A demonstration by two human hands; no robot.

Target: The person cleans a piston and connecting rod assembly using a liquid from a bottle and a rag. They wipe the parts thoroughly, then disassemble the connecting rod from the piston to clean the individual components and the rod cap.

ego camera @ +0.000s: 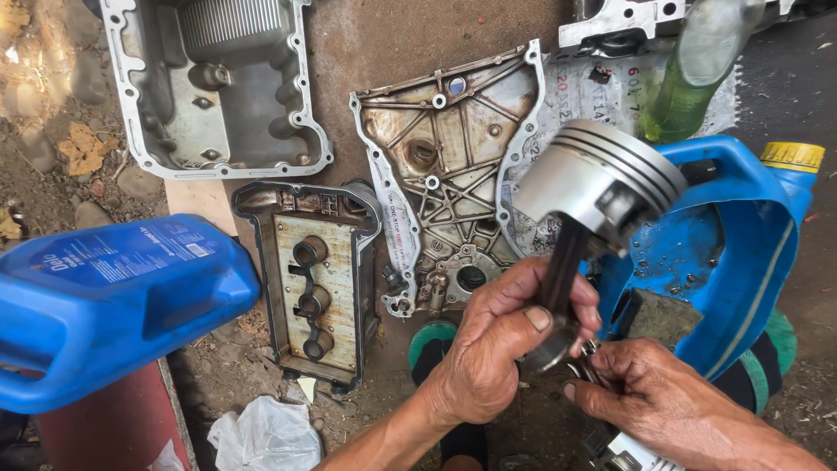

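While the left hand [488,353] grips the dark connecting rod [562,266] with its piston [602,179] tilted upward, the right hand [654,397] pinches a small metal part at the rod's lower end. Judging by this, the big-end fitting is underway over the blue cut jug [741,253], and it calls for steady alignment.

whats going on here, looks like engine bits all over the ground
A person is working on a piston with its connecting rod. The left hand grips the rod near its lower end, piston crown tilted up and away, while the right hand touches the rod's bottom end with a small metal piece I cannot make out. Laid out below are an oil pan, a valve cover and a timing cover. A blue jug lies at left, a cut-open blue container at right.
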